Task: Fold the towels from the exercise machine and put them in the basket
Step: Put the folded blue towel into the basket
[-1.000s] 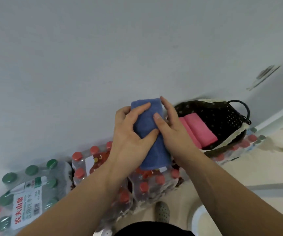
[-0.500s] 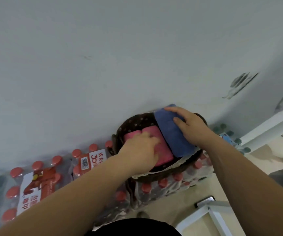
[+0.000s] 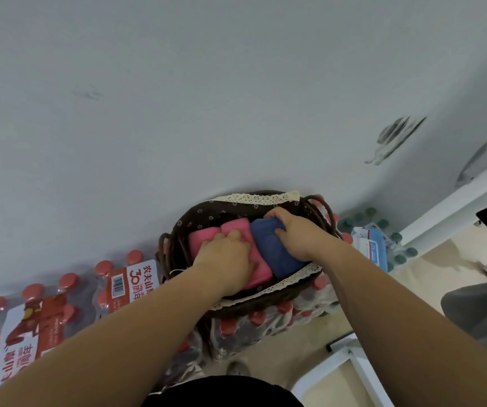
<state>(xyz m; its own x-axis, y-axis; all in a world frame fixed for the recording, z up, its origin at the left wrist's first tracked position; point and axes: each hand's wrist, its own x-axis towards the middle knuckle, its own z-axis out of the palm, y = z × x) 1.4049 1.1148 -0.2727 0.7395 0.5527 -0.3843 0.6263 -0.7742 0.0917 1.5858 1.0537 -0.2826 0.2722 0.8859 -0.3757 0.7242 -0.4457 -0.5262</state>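
A dark wicker basket [image 3: 268, 301] with a brown flowered liner and lace trim stands against the wall on packs of bottles. Inside lie a folded pink towel [image 3: 207, 235] on the left and a folded blue towel [image 3: 268, 245] on the right. My left hand [image 3: 224, 257] presses down on the pink towel with its fingers spread flat. My right hand [image 3: 298, 233] lies on the blue towel with its fingers curled over the towel's far end, pushing it down into the basket.
Shrink-wrapped packs of red-capped bottles [image 3: 31, 318] line the wall on the left and under the basket. Green-capped bottles and a blue wipes packet [image 3: 371, 245] sit to the right. A white metal frame [image 3: 353, 362] and a grey seat [image 3: 483, 312] stand at the lower right.
The blue towel went from between both hands in front of me into the basket beside the pink one. My left hand moved onto the pink towel, my right pushed the blue one deeper.
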